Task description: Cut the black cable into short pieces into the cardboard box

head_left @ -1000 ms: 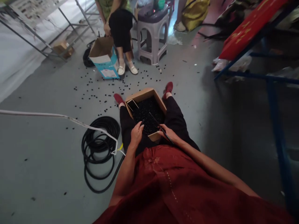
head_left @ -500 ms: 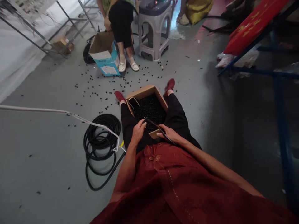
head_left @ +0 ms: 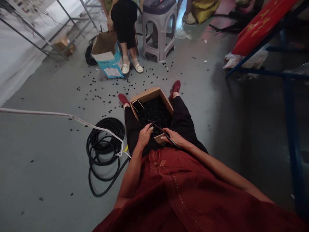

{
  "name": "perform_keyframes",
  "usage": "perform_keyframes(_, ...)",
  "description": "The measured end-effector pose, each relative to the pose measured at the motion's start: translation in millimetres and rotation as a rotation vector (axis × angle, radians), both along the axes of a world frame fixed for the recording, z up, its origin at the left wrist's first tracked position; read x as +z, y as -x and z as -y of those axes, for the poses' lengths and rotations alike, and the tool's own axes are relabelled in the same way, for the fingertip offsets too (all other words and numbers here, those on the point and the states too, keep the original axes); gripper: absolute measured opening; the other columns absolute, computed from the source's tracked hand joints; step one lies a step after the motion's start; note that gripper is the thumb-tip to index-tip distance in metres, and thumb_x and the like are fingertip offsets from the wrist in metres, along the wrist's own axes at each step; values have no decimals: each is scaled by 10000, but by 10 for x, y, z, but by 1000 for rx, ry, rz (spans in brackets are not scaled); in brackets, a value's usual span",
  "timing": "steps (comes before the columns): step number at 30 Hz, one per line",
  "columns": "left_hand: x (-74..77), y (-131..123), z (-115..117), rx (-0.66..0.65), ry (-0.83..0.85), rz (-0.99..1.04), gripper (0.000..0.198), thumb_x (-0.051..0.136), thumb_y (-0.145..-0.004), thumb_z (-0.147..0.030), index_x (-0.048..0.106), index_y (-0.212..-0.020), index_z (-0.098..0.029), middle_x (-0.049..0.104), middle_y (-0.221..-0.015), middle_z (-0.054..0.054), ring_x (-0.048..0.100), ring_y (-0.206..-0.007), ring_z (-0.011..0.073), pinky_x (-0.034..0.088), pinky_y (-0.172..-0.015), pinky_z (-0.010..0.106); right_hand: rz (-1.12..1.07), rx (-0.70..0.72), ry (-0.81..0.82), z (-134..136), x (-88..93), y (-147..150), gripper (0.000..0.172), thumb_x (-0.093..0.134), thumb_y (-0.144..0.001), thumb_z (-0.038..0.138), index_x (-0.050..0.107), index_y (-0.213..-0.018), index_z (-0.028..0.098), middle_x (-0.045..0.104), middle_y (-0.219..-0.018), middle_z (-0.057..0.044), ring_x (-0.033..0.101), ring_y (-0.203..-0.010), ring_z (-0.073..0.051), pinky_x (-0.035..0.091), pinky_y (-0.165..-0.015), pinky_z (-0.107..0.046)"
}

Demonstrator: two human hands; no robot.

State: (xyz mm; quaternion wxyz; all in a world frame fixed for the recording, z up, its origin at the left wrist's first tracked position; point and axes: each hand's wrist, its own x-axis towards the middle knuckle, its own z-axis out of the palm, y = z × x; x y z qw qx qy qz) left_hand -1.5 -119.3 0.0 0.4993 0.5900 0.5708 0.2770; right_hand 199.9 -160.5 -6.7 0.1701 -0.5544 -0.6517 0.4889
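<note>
My right hand [head_left: 174,137] is closed on a long, slender dark tool [head_left: 161,129], whose exact kind I cannot make out. The tool points up and left, its tip just beyond my left fingertips. My left hand [head_left: 145,134] is pinched on something black, which looks like the end of the black hose [head_left: 106,127]; the hose lies coiled on the floor at left and runs out of sight behind my left forearm. Below both hands, between my legs, stands an open cardboard box [head_left: 147,94] full of small black pieces [head_left: 156,111]. A phone-like thing [head_left: 138,105] leans in its left corner.
Many black pieces [head_left: 96,96] are scattered on the floor. A white cord [head_left: 48,112] stretches across from the left. Farther off are a seated person [head_left: 124,22] with a blue-and-white box [head_left: 112,66], a plastic stool [head_left: 158,35] and, at right, a blue metal frame [head_left: 265,73].
My left hand has shifted slightly to the right. The dark tool's angle has changed a little; its tip now sits slightly higher and farther left. The box and coil stay in place.
</note>
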Motion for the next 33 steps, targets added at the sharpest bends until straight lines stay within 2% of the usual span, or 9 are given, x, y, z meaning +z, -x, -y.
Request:
perform_keyframes(8,80,-39,-8,-73,-26,-83,381,487,-893,-336,624,-1188,-138,685,-868,38,604,-735,141,484,-709,248,28,15,-32,-25,-9,-12,456,554,-844,401,498,-1234,171,611,-1101,-96,584,-956,-208,426,-824,-298)
perform_keyframes(12,75,-50,-9,-87,-16,-104,388,474,-899,-333,619,-1199,-134,686,-865,39,609,-740,146,484,-713,250,63,14,-24,-31,11,-12,385,524,-867,420,539,-1165,176,629,-1044,-93,592,-932,-219,423,-795,-296)
perform_keyframes(17,15,-57,-10,-80,-11,-142,375,480,-894,-326,631,-1189,-150,681,-838,30,602,-731,146,470,-708,247,90,26,21,-12,33,-19,310,496,-886,381,538,-1121,183,649,-950,-75,605,-836,-206,401,-708,-259)
perform_keyframes(23,-49,-77,-24,-86,14,-125,388,478,-891,-337,629,-1188,-138,668,-805,25,590,-713,142,460,-695,243,169,12,38,21,-44,-18,213,486,-875,318,529,-1056,214,648,-827,-39,596,-743,-184,366,-639,-226)
perform_keyframes(33,-227,-56,-29,-63,40,-82,419,474,-887,-361,623,-1191,-114,607,-697,7,551,-651,125,440,-636,231,274,-5,57,10,-172,14,228,497,-870,328,562,-1068,235,669,-806,-42,603,-708,-187,339,-595,-223)
